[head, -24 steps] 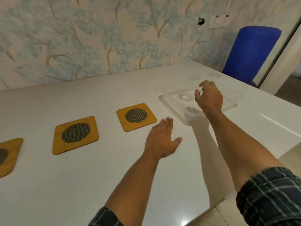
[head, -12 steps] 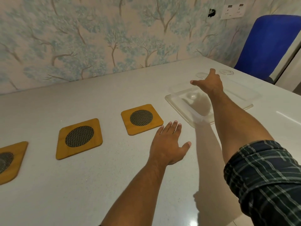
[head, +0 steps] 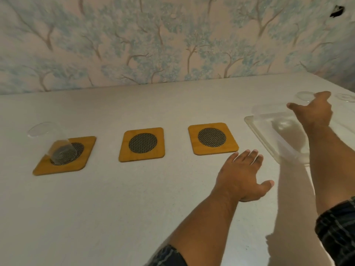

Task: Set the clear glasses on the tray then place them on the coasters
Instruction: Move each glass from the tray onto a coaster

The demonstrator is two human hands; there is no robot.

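Note:
Three wooden coasters with round mesh centres lie in a row on the white table. The left coaster carries a clear glass; the middle coaster and right coaster are bare. A clear plastic tray sits to their right. Behind the tray stand two more clear glasses, one between the spread thumb and fingers of my right hand, the other at the frame's edge. I cannot see the hand closed on the glass. My left hand hovers flat and open near the right coaster.
A wall papered with a tree pattern runs along the table's far edge. The table's right corner lies just past the glasses. My plaid sleeves show at the bottom.
The view has swung left, bringing the left coaster and its glass into sight. My right hand has stretched farther over the tray to the near glass. The left hand has hardly moved.

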